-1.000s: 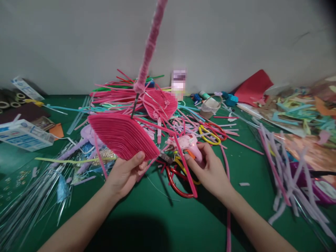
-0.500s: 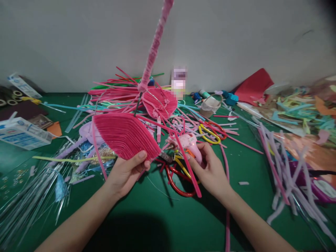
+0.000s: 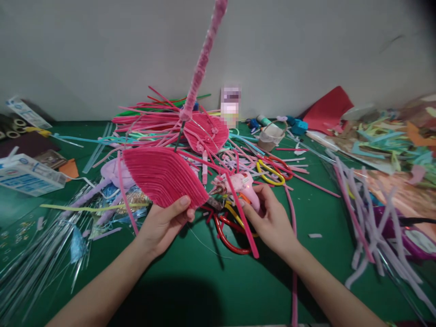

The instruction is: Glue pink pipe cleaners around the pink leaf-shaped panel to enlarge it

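Note:
My left hand point(image 3: 168, 222) pinches the lower right corner of a fan-shaped panel of deep pink pipe cleaners point(image 3: 163, 177), thumb in front and fingers behind. My right hand point(image 3: 269, 215) is closed around the handle of a pink glue gun point(image 3: 243, 184). Its nozzle points left towards the panel's corner, and a small light glows on its body. A loose pink pipe cleaner point(image 3: 243, 211) crosses in front of the gun by my right thumb tip; whether the thumb presses on it I cannot tell. Red-and-yellow-handled scissors point(image 3: 235, 247) lie beneath the gun.
Behind the panel rises a pink-wrapped stick point(image 3: 200, 68). A round pink pipe-cleaner piece point(image 3: 207, 131) lies amid loose pipe cleaners. More scissors point(image 3: 272, 172) lie to the right, near a small basket point(image 3: 270, 136). Silver strands point(image 3: 44, 254) and a white-blue box point(image 3: 30, 175) are at left, lilac pipe cleaners point(image 3: 369, 227) at right.
The view has shifted very slightly. Both hands, the panel and the glue gun keep nearly the same places, and the loose pipe cleaner's lower end sits slightly further left.

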